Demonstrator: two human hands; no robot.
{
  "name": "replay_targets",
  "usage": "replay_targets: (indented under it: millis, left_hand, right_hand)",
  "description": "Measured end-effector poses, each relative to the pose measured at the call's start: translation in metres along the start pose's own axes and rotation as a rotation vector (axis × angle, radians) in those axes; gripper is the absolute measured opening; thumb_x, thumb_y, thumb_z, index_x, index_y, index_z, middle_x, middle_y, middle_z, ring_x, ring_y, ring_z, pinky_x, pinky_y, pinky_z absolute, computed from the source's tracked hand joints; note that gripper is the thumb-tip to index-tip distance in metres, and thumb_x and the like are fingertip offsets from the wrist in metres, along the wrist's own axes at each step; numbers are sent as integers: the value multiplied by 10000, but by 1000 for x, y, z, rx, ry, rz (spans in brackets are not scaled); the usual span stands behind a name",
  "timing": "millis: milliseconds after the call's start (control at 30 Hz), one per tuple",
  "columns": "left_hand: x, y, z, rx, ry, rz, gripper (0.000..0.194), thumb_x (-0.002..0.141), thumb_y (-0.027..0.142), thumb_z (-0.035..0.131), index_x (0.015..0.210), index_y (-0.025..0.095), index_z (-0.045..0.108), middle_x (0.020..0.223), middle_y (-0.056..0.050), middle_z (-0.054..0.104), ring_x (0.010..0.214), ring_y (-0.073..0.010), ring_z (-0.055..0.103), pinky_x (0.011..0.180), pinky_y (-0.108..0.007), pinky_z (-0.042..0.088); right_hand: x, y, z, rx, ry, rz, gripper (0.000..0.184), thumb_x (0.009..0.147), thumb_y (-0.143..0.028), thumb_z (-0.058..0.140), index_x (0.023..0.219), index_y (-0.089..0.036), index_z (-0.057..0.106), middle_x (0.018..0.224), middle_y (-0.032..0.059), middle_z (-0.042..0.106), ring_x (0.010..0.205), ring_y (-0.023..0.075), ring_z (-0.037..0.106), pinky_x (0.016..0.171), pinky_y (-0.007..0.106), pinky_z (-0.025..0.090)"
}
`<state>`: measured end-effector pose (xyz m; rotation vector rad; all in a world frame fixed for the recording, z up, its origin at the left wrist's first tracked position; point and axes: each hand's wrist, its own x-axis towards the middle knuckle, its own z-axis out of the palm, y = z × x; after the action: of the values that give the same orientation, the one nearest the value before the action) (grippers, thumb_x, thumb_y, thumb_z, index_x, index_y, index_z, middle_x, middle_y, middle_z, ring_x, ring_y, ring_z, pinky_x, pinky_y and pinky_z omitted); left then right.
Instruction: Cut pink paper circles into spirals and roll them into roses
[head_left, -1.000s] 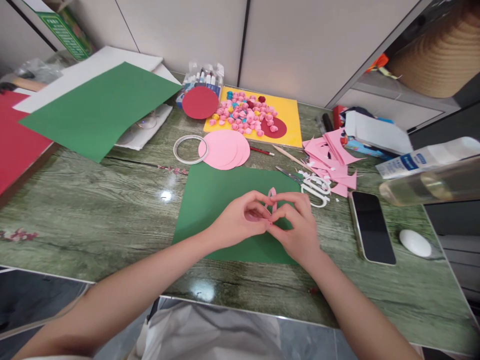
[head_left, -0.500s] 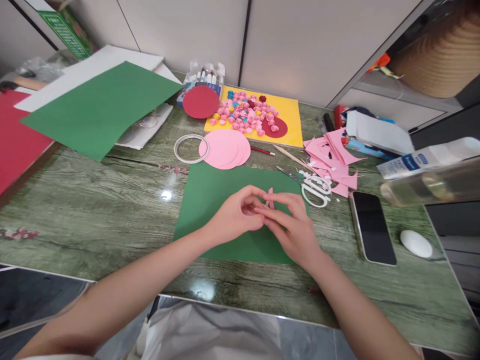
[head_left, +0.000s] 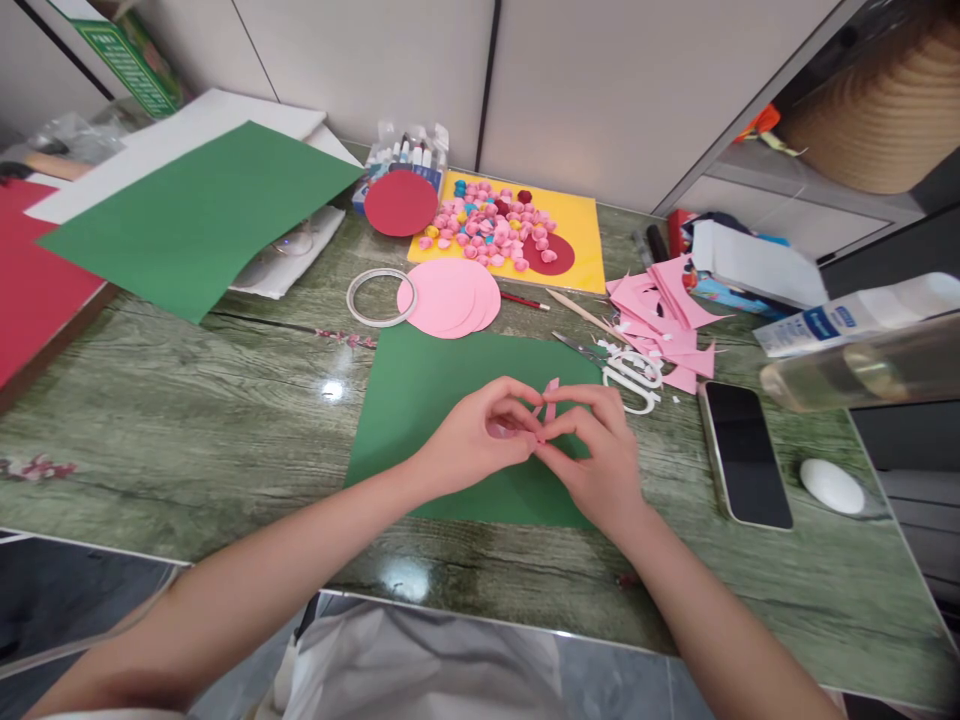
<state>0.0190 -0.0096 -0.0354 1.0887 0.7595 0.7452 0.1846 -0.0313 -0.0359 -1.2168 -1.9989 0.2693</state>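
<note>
My left hand (head_left: pixel 472 440) and my right hand (head_left: pixel 596 455) meet over a green paper sheet (head_left: pixel 420 400) at the table's middle. Both pinch a small pink paper strip (head_left: pixel 550 397), whose curled end sticks up between the fingertips. The fingers of both hands are closed round it, and the rest of the strip is hidden inside them. White-handled scissors (head_left: pixel 626 372) lie just right of my right hand.
Pink paper circles (head_left: pixel 450 298) and a tape ring (head_left: pixel 373 297) lie behind the green sheet. A yellow board (head_left: pixel 581 240) holds several small paper flowers. Pink scraps (head_left: pixel 660 305), a phone (head_left: pixel 742 450), a white mouse (head_left: pixel 830 485) and bottles stand right. A large green sheet (head_left: pixel 195 215) lies left.
The hands stay together over the green sheet. The fingers have shifted round the pink strip, and its free end has tilted slightly to the right.
</note>
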Motion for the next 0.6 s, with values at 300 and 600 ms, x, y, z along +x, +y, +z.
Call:
replay_targets:
  millis: [300,600]
  left_hand:
    - [1,-1,0,22,22,-3,283,725,157,623,989,170,519,810,-15,620,746,-121,581,699,-264,452]
    - [3,2,-3,-8,66,-11,274,711,143,604,962,167,496,796,-14,614,724,-128,584,661,-265,463]
  right_hand:
    - [1,0,-1,-5,-32,38,116,739,-158,677,713,-220,582,992,44,589,952,234,549,808,409,428]
    - [3,4,-1,28,-76,-35,212,806,-136,617,946,-284,677,1008,51,589,981,213,548,831,397,458]
